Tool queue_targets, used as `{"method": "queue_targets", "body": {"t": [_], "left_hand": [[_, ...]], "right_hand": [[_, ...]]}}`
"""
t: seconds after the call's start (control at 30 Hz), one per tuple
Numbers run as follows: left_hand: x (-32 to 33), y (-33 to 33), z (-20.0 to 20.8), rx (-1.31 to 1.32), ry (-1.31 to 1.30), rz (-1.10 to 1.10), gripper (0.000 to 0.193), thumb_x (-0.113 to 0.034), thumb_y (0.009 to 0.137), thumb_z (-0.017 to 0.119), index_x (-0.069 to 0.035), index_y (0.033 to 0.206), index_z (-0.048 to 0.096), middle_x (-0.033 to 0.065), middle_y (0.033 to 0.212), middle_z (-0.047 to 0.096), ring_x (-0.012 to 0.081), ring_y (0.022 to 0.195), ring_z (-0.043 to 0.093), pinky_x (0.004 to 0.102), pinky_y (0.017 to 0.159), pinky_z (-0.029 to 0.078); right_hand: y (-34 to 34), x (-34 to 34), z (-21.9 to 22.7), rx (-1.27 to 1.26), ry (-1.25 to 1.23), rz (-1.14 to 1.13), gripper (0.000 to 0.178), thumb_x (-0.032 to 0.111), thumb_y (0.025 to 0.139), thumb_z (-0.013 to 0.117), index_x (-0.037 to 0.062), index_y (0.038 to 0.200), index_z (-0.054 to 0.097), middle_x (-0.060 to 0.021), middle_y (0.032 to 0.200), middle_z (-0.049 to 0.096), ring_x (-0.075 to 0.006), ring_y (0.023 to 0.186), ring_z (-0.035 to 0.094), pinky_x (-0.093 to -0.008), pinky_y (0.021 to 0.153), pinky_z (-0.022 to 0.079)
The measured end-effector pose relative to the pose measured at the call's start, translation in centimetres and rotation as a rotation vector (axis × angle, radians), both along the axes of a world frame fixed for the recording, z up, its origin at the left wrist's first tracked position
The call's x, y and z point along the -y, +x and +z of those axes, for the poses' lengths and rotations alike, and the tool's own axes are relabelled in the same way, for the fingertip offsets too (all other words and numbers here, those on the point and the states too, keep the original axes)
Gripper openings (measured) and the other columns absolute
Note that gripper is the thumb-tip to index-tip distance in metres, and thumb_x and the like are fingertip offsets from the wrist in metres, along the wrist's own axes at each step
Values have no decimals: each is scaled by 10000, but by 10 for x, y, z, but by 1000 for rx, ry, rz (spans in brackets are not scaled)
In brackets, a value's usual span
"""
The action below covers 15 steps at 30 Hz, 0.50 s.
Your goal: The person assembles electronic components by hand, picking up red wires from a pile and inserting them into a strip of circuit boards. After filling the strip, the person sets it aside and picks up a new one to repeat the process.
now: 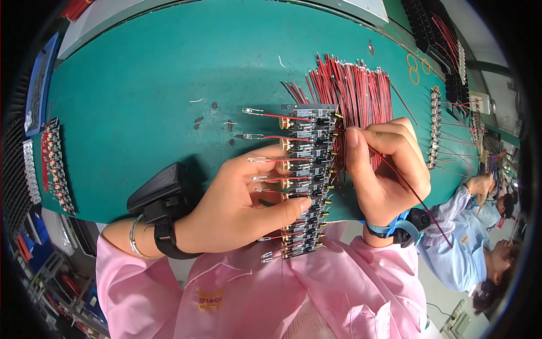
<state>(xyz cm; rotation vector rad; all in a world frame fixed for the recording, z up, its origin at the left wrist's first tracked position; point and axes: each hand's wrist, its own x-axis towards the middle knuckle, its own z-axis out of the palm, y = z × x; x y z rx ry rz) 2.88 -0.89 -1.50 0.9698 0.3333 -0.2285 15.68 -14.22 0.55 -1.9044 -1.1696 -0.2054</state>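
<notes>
My left hand (240,206) is closed around a long black circuit board panel (307,183), thumb across its front. Several clear LEDs (255,137) on red and black leads stick out of the panel's left side, beside round tan parts. Along its right edge run small yellowish parts. At that edge, near the upper end, my right hand (392,164) pinches a thin red-and-black wire (416,195) between thumb and forefinger. The wire's tail slants down past my wrist; its tip at the panel is hard to make out.
Behind the panel lies a thick bundle of red and black wires (353,85) on the green tabletop (152,90). Rubber bands (414,70) and another wired panel (434,130) are at right. A finished-looking LED panel (56,164) and blue tray (40,85) sit left. Co-workers (460,243) sit at right.
</notes>
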Motion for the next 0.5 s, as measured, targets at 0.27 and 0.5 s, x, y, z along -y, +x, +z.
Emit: {"method": "queue_targets", "body": {"t": [0.27,0.5], "left_hand": [[1,0,4,-31,-34,18,400,12,745,606,-3,1113,449,30,922,560,76,807,545,209,659,468],[2,-1,0,26,-34,9,388,21,751,590,3,1108,440,40,939,563,78,821,544,210,654,472]], "right_hand": [[-5,-2,-3,22,23,-13,97,-103,647,634,-52,668,554,-89,613,545,-148,546,460,-237,519,348],[-3,0,-5,-6,36,-22,122,-94,633,651,-33,666,551,-82,614,552,-153,538,472,-239,505,359]]}}
